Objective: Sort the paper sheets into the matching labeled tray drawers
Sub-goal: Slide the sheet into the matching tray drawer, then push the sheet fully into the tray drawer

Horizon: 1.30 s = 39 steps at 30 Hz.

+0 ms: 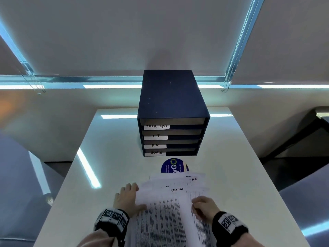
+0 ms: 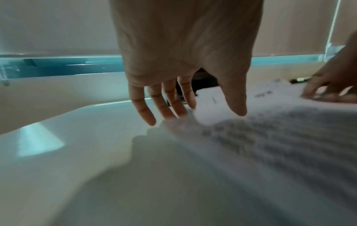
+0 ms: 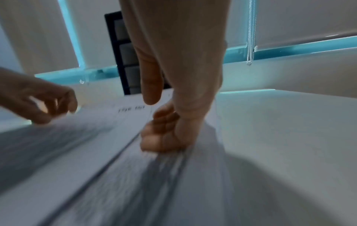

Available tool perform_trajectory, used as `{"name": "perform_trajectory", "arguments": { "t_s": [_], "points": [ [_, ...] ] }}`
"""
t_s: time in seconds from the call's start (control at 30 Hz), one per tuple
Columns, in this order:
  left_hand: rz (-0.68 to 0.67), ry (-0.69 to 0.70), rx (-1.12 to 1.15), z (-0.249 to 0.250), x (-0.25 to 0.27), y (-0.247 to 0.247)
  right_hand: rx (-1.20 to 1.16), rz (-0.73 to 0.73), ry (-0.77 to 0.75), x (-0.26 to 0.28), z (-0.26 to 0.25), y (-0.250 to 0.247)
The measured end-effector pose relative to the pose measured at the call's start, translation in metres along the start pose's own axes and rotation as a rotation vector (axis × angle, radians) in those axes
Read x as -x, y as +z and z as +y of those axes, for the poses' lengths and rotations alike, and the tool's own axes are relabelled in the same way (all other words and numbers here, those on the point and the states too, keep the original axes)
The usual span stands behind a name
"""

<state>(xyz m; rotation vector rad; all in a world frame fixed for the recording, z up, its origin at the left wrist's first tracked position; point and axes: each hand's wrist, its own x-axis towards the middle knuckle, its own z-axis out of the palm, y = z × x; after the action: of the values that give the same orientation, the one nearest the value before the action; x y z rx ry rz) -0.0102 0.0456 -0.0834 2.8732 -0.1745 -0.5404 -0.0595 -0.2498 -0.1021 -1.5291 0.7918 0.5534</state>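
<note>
A fanned stack of printed paper sheets (image 1: 163, 211) (image 2: 270, 137) (image 3: 96, 152) lies on the white table's near side. Its top sheet is headed TASK LIST (image 1: 176, 189), and one below it reads H.R (image 1: 194, 179). My left hand (image 1: 128, 195) (image 2: 173, 99) lies flat at the stack's left edge, fingers straight, thumb over the paper. My right hand (image 1: 204, 205) (image 3: 162, 131) has its fingers curled on the stack's right edge. Behind stands a dark blue drawer unit (image 1: 170, 104) (image 3: 117, 53) with trays labeled TASK LIST (image 1: 156, 126), I.T (image 1: 155, 136), H.R. (image 1: 155, 145) and ADMIN (image 1: 156, 152).
A round blue sticker (image 1: 171, 166) sits on the table (image 1: 106, 157) between the drawer unit and the sheets. The table edges fall away left and right. Blind cords (image 1: 231, 59) hang at the window behind. Dark furniture (image 1: 302, 139) stands to the right.
</note>
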Motion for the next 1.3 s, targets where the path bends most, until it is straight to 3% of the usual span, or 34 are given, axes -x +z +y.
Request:
{"name": "perform_trajectory", "arguments": {
  "t_s": [0.17, 0.3, 0.37, 0.5, 0.63, 0.77, 1.03, 1.3],
  "points": [
    [0.129, 0.055, 0.204, 0.003, 0.020, -0.006, 0.022, 0.035, -0.070, 0.025, 0.008, -0.002],
    [0.071, 0.197, 0.869, 0.026, 0.037, -0.040, 0.045, -0.008, -0.128, 0.043, -0.007, -0.003],
    [-0.023, 0.196, 1.045, 0.038, 0.040, -0.059, 0.026, -0.074, -0.162, 0.053, -0.012, -0.005],
    [-0.059, 0.076, 1.305, 0.043, 0.028, -0.081, 0.021, -0.225, -0.150, 0.064, -0.013, -0.003],
    [-0.049, -0.114, 1.556, 0.044, 0.012, -0.099, -0.180, -0.340, -0.192, 0.081, -0.020, -0.008],
    [-0.078, -0.146, 1.621, 0.047, 0.007, -0.109, -0.279, -0.416, -0.259, 0.096, -0.029, -0.014],
    [-0.058, -0.189, 1.620, 0.047, 0.002, -0.103, -0.281, -0.401, -0.263, 0.104, -0.035, -0.013],
    [0.042, -0.121, 1.543, 0.064, -0.032, -0.143, -0.249, -0.115, -0.394, 0.101, -0.058, -0.013]
  ]
}}
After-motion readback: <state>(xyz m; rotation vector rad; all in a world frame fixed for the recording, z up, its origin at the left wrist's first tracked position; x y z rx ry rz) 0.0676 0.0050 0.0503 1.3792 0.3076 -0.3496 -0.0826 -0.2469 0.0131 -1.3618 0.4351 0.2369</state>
